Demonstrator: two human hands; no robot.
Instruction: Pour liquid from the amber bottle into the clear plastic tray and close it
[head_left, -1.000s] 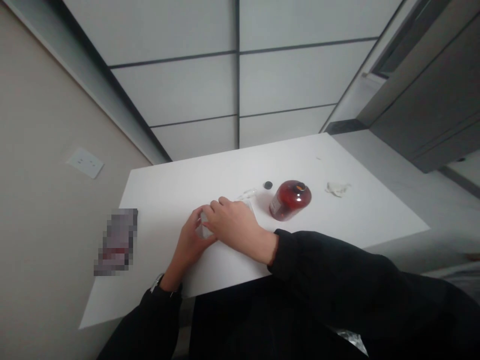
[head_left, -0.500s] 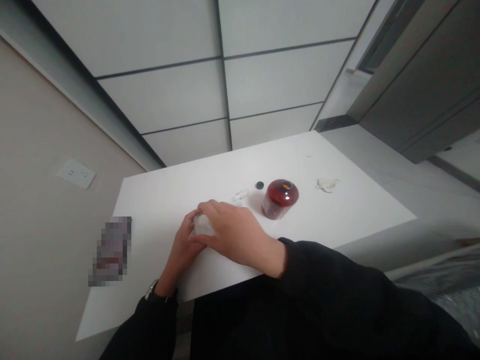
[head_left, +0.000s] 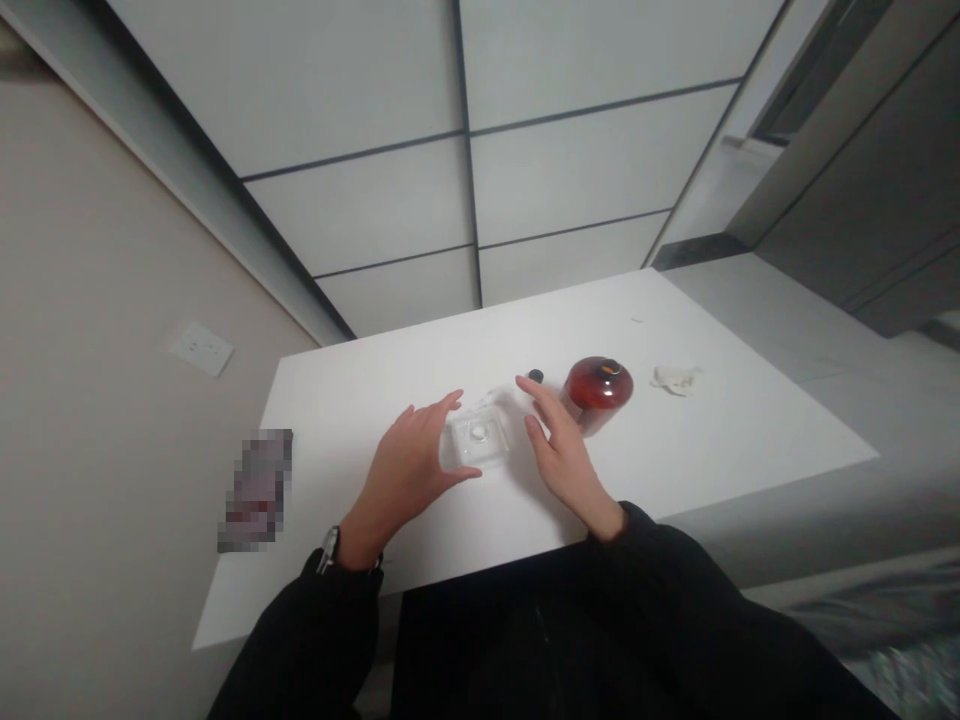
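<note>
- Plainly, the small clear glass dish [head_left: 478, 437] lies flat on the white table [head_left: 720, 430], between the two hands and held by neither.
- The left hand [head_left: 409, 463] is spread wide just left of the dish, palm turned toward it; the thumb tip reaches under the dish's near edge and may touch it, though that cannot be told for sure.
- The right hand [head_left: 559, 448] is likewise wide open just right of the dish, fingers stretched toward the far side, with a thin gap of bare table between them and the glass.
- So the setting-down of the dish looks done: it rests on its own, level, with nothing visible in it.
- The red bottle [head_left: 598, 390] stands to the right, just behind the right hand's fingers, its mouth uncapped; a small black cap [head_left: 535, 376] lies apart on the table, just left of it.
- A thin clear item [head_left: 491, 397] lies just beyond the dish; too faint to name.
- A crumpled white tissue [head_left: 675, 378] lies further right, well apart from the hands.
- What seems left, judging by the open bottle and the bare dish, is any work with the bottle itself, which neither hand has hold of.
</note>
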